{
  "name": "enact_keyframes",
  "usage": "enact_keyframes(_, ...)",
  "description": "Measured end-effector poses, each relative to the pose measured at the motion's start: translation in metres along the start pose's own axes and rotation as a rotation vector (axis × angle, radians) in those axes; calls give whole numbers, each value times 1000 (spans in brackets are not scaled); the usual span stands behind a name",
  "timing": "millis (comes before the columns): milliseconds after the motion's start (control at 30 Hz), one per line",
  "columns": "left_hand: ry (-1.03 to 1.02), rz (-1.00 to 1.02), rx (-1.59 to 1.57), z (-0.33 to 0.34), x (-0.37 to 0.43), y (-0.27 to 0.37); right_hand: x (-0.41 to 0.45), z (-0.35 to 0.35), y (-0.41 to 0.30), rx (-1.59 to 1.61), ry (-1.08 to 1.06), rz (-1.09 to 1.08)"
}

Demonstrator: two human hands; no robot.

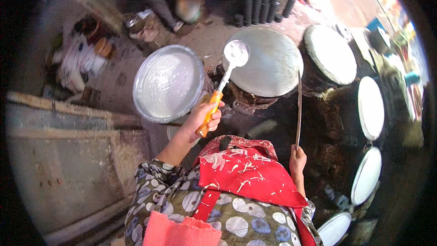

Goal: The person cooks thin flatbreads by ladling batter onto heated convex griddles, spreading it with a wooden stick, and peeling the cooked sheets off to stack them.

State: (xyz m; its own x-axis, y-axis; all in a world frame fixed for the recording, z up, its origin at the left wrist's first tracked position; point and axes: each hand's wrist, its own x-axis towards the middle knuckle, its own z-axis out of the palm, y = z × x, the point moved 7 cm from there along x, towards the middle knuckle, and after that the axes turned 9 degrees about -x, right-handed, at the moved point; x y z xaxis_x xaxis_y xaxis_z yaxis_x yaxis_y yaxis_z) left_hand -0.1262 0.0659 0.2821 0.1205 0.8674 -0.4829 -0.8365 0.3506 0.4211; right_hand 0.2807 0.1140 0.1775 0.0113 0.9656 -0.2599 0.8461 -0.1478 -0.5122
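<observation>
My left hand (201, 119) is closed around the orange handle of a ladle (236, 53), whose bowl is coated with white batter and is over the left part of a round flat griddle (269, 63). To the left of it sits a wide metal basin (136, 92) of white batter. On the right, my right hand (297, 159) grips a long thin flat stick or blade (299, 109), which points up to the griddle's right edge. The griddle's surface looks pale and smooth; whether a thin layer covers it cannot be told.
Several more round white-topped plates curve down the right side, the nearest upper one (330, 54) on a dark stove. Black cylindrical briquettes (261, 5) are stacked behind the griddle. Plastic bags (76, 65) lie at left, near a worn board (65, 164). A small container (171, 133) stands below the basin.
</observation>
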Motion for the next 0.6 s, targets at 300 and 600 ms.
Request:
enact_keyframes(300,324,246,139,-82,-101,64,13,28,-87,-179,37,-523)
enact_keyframes(600,802,176,1003,-256,-3,93,-9,33,-117,-257,-3,-662)
